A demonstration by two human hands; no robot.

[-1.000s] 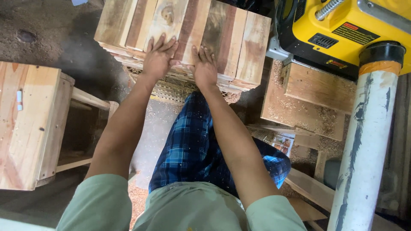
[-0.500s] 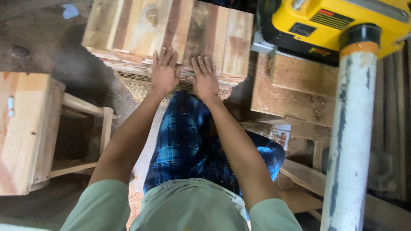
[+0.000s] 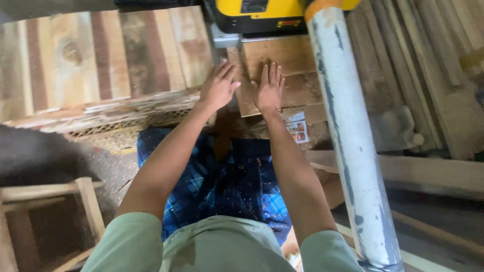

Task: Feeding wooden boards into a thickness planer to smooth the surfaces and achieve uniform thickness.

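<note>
My left hand (image 3: 218,85) hovers with fingers spread at the right edge of a stack of striped wooden boards (image 3: 101,60). My right hand (image 3: 268,86) lies flat, fingers together, on a brown wooden board (image 3: 295,65) that sits in front of a yellow machine (image 3: 262,15). Neither hand holds anything. My arms reach forward over blue checked trousers (image 3: 227,186).
A white pipe (image 3: 348,136) with an orange band runs down the right side, close to my right arm. Planks (image 3: 423,70) lean at the far right. A wooden stool frame (image 3: 55,211) stands at the lower left. A metal mesh (image 3: 116,131) lies under the board stack.
Both hands have left the striped board stack and moved right. My right hand now rests on the brown board before the yellow machine. The view has swung right.
</note>
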